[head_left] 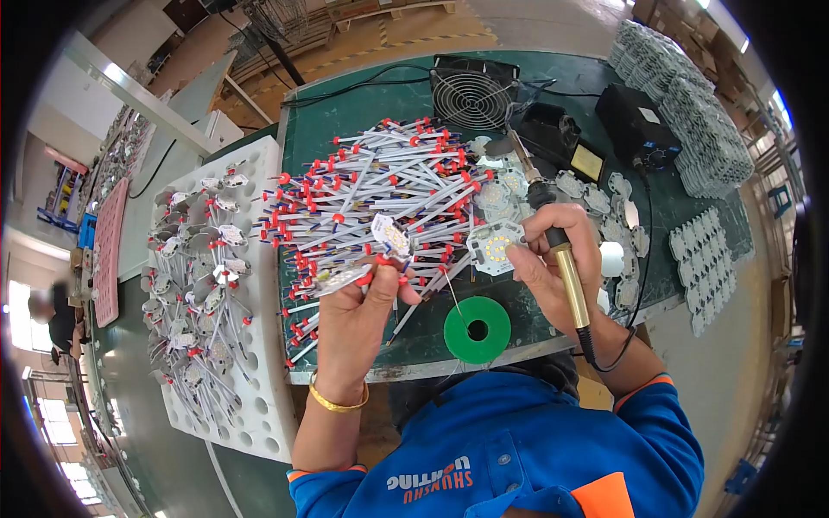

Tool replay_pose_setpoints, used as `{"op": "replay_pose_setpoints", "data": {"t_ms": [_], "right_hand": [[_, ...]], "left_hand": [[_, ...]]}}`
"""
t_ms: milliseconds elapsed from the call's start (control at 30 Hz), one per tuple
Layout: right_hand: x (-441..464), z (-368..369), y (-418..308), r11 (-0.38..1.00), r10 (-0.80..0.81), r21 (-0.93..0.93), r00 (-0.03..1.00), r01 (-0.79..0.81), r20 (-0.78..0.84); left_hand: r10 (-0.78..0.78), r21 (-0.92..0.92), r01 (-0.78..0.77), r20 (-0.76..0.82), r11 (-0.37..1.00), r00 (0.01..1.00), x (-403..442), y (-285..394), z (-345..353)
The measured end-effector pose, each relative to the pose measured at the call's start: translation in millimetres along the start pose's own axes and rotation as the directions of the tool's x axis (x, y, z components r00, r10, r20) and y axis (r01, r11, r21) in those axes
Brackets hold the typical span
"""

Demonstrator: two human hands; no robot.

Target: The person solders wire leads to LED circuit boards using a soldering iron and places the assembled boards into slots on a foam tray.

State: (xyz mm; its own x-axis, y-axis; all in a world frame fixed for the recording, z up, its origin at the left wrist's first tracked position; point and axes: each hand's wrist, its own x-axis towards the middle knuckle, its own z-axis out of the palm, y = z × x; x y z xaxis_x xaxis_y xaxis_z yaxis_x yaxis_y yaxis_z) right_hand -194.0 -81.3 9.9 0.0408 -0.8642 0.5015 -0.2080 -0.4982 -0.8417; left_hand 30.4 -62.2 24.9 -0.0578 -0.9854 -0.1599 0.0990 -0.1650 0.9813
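My left hand (361, 311) is closed, pinching LED boards with red-capped wires; one LED board (390, 235) stands tilted above the fingertips and another LED board (342, 279) juts out to the left. My right hand (563, 259) has a soldering iron (572, 289) tucked in its grip, tip pointing up and away. Between thumb and fingers the same hand also holds a round-cornered LED board (496, 248). Just beyond the left hand spreads a heap of white wires (380, 181) with red caps. A green solder spool (458, 338) lies between my hands, near the bench edge.
A fan (473, 97) stands at the back, beside a black soldering station (637, 129). Stacked boards (691, 112) rise at the far right, with a board panel (704, 263) nearer. Wired boards sit on a white foam tray (269, 380) at left. Loose boards (617, 229) lie beyond the right hand.
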Motion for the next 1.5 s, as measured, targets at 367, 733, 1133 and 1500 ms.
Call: {"op": "replay_pose_setpoints", "data": {"t_ms": [367, 733, 1133, 1500], "right_hand": [[16.8, 7.0, -0.6, 0.954, -0.138, -0.223, 0.956, 0.198, 0.259], [25.7, 29.1, -5.2, 0.987, -0.137, -0.073, 0.989, 0.14, 0.051], [21.1, 20.6, -0.8, 0.98, -0.176, -0.107, 0.983, 0.17, -0.051], [23.6, 14.9, -5.2, 0.934, -0.318, -0.171, 0.948, 0.315, 0.014]], "left_hand": [[0.045, -0.23, -0.029, 0.068, 0.973, 0.997, 26.5, -20.5, 12.5], [0.004, -0.28, 0.049, 0.185, 0.959, 0.983, 31.6, -28.7, 30.9], [0.008, -0.254, 0.04, 0.186, 0.966, 0.982, 24.0, -21.5, 29.5], [-0.025, -0.246, 0.078, 0.211, 0.966, 0.977, 19.9, -19.9, 26.1]]}}
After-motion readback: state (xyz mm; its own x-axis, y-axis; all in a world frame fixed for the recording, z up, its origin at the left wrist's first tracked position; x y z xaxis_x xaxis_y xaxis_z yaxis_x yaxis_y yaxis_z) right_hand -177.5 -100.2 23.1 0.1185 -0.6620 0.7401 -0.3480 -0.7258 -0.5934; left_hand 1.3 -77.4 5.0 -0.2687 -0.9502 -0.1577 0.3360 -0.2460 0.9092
